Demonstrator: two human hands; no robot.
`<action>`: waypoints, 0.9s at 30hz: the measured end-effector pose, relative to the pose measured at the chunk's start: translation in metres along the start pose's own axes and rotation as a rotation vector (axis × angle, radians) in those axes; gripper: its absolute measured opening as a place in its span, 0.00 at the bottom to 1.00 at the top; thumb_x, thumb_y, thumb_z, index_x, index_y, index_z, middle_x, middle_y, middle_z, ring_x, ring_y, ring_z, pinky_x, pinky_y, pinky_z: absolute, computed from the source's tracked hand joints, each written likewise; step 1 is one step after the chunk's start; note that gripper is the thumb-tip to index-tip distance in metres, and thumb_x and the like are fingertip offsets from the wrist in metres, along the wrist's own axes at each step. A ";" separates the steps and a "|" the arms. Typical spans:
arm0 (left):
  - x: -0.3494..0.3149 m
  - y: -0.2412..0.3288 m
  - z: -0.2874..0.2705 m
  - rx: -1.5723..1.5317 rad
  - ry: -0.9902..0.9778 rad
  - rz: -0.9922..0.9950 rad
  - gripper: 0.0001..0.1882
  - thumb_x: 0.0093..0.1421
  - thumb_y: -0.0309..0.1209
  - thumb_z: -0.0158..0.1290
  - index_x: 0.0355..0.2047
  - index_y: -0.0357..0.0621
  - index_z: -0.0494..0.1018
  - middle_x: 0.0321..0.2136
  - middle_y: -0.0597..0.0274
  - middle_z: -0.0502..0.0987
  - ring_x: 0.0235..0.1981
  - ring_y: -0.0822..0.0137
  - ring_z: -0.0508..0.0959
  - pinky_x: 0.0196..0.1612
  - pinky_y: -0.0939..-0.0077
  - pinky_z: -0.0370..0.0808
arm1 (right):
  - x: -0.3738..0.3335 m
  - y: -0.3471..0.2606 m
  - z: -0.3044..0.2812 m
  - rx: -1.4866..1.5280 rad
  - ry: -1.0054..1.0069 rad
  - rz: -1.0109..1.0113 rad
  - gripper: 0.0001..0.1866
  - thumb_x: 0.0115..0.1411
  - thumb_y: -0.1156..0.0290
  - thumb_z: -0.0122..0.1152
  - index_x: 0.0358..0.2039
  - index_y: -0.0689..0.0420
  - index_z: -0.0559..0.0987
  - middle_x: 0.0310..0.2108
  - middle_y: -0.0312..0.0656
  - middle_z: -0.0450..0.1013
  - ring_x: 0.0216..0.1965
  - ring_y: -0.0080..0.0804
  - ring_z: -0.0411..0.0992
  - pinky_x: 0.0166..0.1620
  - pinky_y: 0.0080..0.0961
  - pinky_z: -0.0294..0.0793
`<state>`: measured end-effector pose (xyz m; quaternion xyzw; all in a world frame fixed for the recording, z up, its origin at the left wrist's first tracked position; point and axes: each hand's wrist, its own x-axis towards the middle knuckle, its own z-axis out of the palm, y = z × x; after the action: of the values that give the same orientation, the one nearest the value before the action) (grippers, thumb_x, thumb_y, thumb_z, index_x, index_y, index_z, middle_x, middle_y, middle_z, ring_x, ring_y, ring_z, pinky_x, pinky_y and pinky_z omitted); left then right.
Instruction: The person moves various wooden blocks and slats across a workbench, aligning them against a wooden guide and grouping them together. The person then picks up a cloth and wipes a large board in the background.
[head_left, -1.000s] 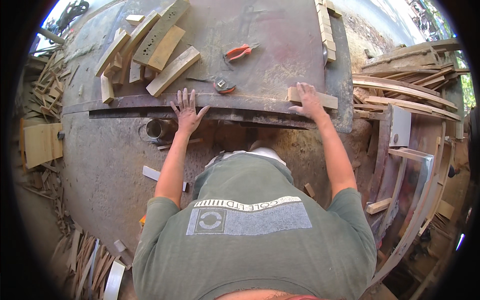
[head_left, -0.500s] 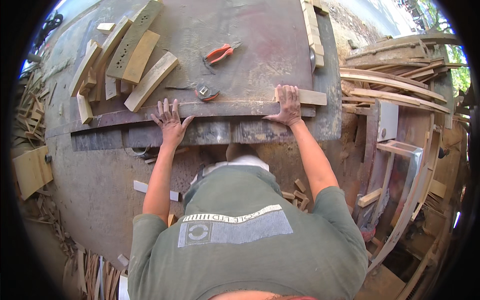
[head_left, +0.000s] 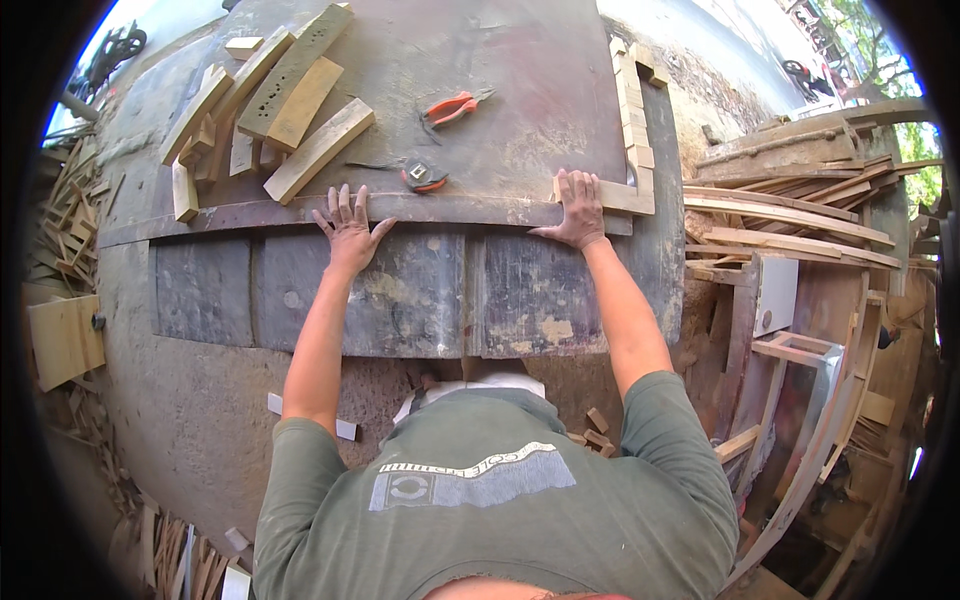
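Partly beneath the right hand (head_left: pixel 577 212) lies a wooden block (head_left: pixel 620 199).

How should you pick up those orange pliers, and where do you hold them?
Probably by the orange handles, coming from the left and near side. The pliers lie on the table with their metal nose pointing right and away, so the handles face you. Reach over the tape measure lying nearer.
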<state>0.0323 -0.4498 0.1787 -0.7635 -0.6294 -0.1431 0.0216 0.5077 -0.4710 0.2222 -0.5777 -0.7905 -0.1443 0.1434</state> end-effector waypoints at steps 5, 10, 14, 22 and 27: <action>-0.015 -0.007 -0.010 0.009 -0.030 -0.070 0.47 0.65 0.67 0.50 0.74 0.56 0.51 0.75 0.54 0.44 0.78 0.48 0.36 0.70 0.23 0.29 | 0.006 -0.012 -0.001 0.023 -0.018 -0.026 0.73 0.33 0.21 0.72 0.70 0.64 0.61 0.61 0.56 0.61 0.66 0.57 0.58 0.74 0.58 0.50; 0.017 0.040 -0.035 0.007 -0.160 0.010 0.50 0.61 0.70 0.50 0.74 0.55 0.56 0.74 0.52 0.50 0.77 0.44 0.40 0.70 0.24 0.37 | -0.040 0.015 -0.001 0.040 0.001 0.073 0.69 0.36 0.32 0.79 0.72 0.57 0.60 0.65 0.49 0.63 0.69 0.52 0.57 0.75 0.54 0.49; 0.006 0.030 -0.058 0.005 -0.291 -0.151 0.61 0.53 0.82 0.44 0.75 0.52 0.55 0.77 0.49 0.48 0.79 0.48 0.42 0.66 0.11 0.33 | -0.038 -0.015 -0.005 0.010 -0.080 0.052 0.73 0.41 0.21 0.68 0.73 0.67 0.54 0.65 0.60 0.58 0.69 0.61 0.54 0.75 0.57 0.46; -0.098 0.035 -0.080 0.027 -0.275 -0.107 0.55 0.56 0.79 0.45 0.71 0.48 0.64 0.70 0.42 0.59 0.75 0.44 0.52 0.68 0.16 0.40 | -0.104 -0.020 -0.072 0.155 -0.344 0.015 0.44 0.54 0.59 0.76 0.67 0.64 0.67 0.57 0.56 0.69 0.60 0.58 0.68 0.65 0.46 0.68; -0.193 -0.001 -0.096 -0.050 -0.046 -0.043 0.33 0.58 0.58 0.61 0.53 0.45 0.75 0.49 0.52 0.77 0.58 0.54 0.72 0.63 0.35 0.59 | -0.212 -0.122 -0.169 0.113 -0.007 0.114 0.41 0.55 0.62 0.74 0.65 0.66 0.68 0.55 0.54 0.70 0.57 0.56 0.69 0.59 0.46 0.72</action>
<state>-0.0186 -0.6540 0.2228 -0.7532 -0.6423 -0.1415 -0.0151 0.4632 -0.7577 0.2867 -0.6132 -0.7637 -0.0891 0.1811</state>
